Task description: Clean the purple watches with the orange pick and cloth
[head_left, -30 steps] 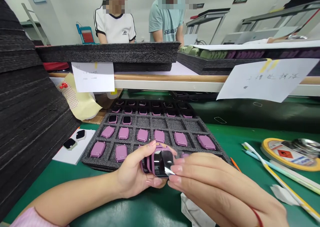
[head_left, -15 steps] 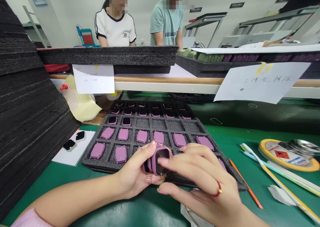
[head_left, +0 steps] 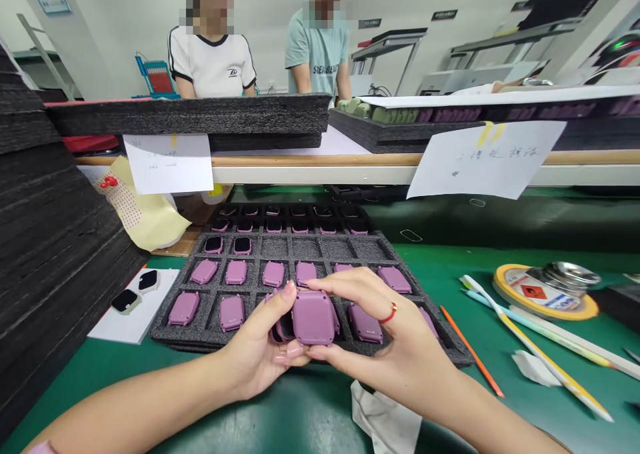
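Cloth [head_left: 385, 417]: white, crumpled on the green table [head_left: 280, 417].
Left hand [head_left: 253, 351]: my fingers pinch a small bunch of purple watches [head_left: 285, 327].
Right hand [head_left: 410, 344]: my fingers pinch the front watch [head_left: 313, 317], top and bottom, plain side facing me.
Tray [head_left: 305, 246]: just past my hands, other watches [head_left: 236, 272] in rows.
People [head_left: 213, 61]: two, behind black foam [head_left: 190, 115].

Both hands [head_left: 255, 347] hold purple watch cases [head_left: 313, 317] near a tray [head_left: 274, 246].
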